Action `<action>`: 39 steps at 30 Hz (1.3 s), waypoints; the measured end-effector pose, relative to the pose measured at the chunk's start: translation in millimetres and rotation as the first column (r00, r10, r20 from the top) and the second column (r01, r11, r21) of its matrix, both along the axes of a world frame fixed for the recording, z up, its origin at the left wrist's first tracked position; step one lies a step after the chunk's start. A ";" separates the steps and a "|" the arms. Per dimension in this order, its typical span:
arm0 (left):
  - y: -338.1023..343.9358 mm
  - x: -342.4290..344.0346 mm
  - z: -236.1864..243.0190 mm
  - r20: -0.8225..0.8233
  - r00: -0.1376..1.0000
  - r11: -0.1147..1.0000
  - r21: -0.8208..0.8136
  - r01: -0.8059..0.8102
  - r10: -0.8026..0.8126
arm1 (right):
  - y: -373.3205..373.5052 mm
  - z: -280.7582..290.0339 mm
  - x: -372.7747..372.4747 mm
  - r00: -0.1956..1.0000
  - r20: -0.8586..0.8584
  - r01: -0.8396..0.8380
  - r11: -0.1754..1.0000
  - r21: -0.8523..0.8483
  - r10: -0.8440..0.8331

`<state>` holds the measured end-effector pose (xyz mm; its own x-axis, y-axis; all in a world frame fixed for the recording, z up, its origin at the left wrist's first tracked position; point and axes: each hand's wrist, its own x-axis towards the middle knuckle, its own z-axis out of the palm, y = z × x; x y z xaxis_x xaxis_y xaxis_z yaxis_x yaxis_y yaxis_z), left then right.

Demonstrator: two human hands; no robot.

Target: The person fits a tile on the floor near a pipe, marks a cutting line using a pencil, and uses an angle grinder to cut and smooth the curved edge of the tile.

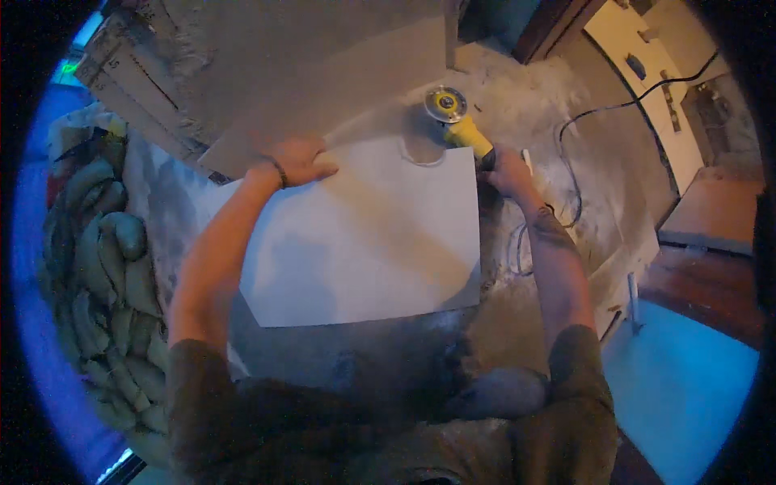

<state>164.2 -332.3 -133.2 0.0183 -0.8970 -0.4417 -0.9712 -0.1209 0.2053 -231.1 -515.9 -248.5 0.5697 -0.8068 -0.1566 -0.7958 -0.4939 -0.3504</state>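
A large white panel (360,242) lies flat in front of me, with a notch in its top edge near the right corner. My left hand (295,166) grips the panel's upper-left edge, its fingertips partly smeared and indistinct. In my right hand (505,170), at the panel's upper-right corner, is a yellow angle grinder (465,129); its round disc points away from me and sits just beyond the notch. A dark cord (574,186) loops beside my right forearm over dusty, pale sheeting.
Green sacks (109,275) are heaped along the left. Worn boards (133,89) and a grey vertical surface (315,56) stand at the back. A long white board (622,65) with small items lies at upper right, above a wooden board (703,210). A bright blue surface (679,364) is at lower right.
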 end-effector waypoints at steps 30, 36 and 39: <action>24.3 -311.0 -6.6 -0.968 -0.114 0.975 0.224 -0.001 0.222 | 253.5 160.9 -68.8 0.447 0.688 0.339 0.820 0.461 -0.572; 30.7 -321.1 42.1 -0.985 0.079 0.947 0.121 -0.297 0.151 | 246.6 181.7 -73.2 0.281 0.624 0.085 0.666 0.741 -0.729; 45.5 -313.6 13.8 -0.977 -0.027 0.872 0.202 -0.446 0.213 | 254.5 161.3 -50.7 0.328 0.627 0.100 0.686 0.721 -0.707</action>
